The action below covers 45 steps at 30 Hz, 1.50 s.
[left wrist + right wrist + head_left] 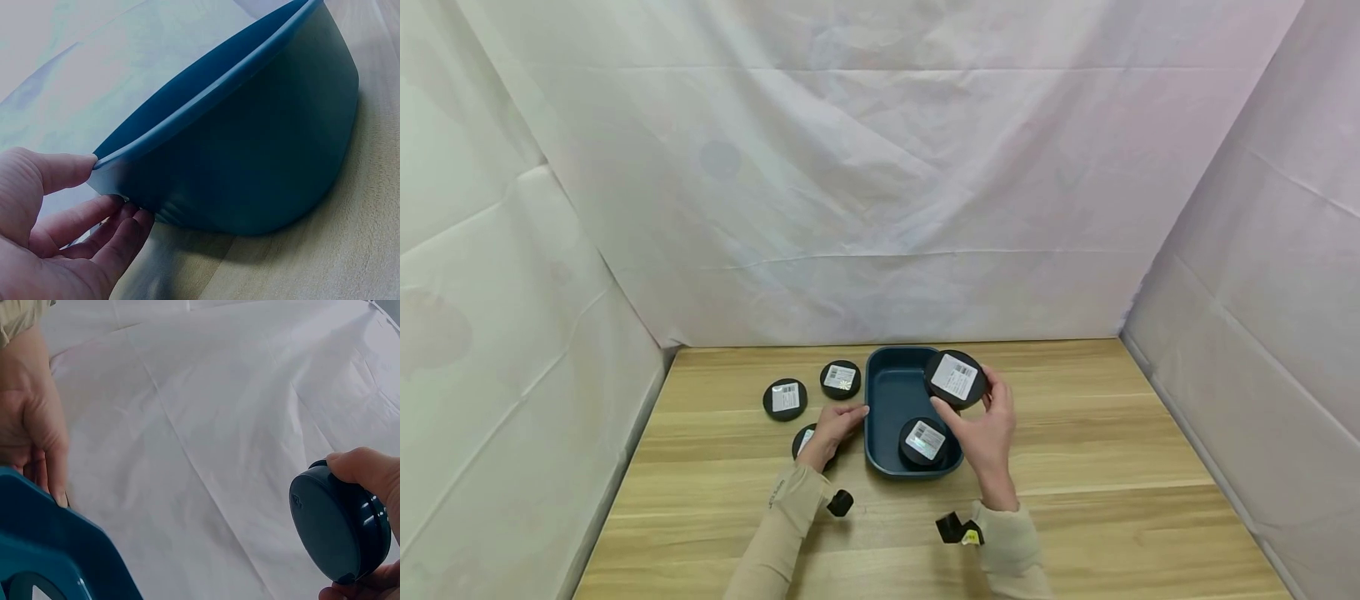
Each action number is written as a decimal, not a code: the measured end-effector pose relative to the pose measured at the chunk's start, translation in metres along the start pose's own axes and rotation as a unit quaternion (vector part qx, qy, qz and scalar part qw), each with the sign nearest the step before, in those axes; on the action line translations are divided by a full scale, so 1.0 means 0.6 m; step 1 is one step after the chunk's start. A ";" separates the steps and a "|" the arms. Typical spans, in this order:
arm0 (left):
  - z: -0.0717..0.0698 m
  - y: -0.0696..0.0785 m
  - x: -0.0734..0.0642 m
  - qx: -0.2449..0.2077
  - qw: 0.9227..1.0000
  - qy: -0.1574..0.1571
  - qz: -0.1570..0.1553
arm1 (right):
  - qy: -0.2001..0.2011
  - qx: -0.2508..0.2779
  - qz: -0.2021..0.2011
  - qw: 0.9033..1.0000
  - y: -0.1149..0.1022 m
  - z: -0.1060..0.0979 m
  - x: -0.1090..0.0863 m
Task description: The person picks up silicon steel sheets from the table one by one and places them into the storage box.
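Observation:
A dark blue rectangular tub (pixel 895 396) stands on the wooden table. One round black lidded container (pixel 925 442) with a white label lies inside its near end. Above the tub's right side, my right hand (pixel 988 437) holds a similar round container (pixel 956 379) by its edge, thumb on one side and fingers on the other; its smooth underside shows in the right wrist view. My left hand (pixel 833 432) touches the tub's left side. In the left wrist view, the thumb (pixel 69 170) meets the rim and the extended fingers (pixel 103 234) rest against the outer wall.
Left of the tub lie two labelled round containers, one farther left (pixel 786 400) and one near the tub's far corner (pixel 839 379). A third container (pixel 806 437) is partly hidden under my left hand. White cloth (pixel 880 208) hangs behind the table and along both sides.

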<state>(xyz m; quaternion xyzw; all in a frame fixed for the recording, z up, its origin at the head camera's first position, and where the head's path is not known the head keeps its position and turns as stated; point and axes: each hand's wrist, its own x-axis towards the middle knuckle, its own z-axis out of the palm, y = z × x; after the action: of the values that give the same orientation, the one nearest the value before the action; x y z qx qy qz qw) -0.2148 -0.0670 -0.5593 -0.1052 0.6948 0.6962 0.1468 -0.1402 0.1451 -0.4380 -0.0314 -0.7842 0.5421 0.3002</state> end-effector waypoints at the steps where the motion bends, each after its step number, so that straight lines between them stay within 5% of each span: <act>1: 0.000 0.000 0.000 0.000 1.000 -0.001 0.001 | -0.002 0.000 0.000 1.000 -0.001 0.002 -0.001; 23: 0.000 0.000 0.001 0.003 1.000 -0.003 0.016 | -0.028 0.009 0.001 1.000 0.016 0.017 -0.019; 45: -0.001 0.002 0.000 -0.002 1.000 -0.006 0.019 | -0.032 -0.021 -0.023 0.999 0.088 0.034 -0.056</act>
<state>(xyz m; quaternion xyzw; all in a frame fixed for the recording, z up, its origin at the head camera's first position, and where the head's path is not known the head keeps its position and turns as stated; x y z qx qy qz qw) -0.2152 -0.0676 -0.5580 -0.0877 0.6945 0.7008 0.1375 -0.1374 0.1371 -0.5033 -0.0026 -0.8054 0.5191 0.2861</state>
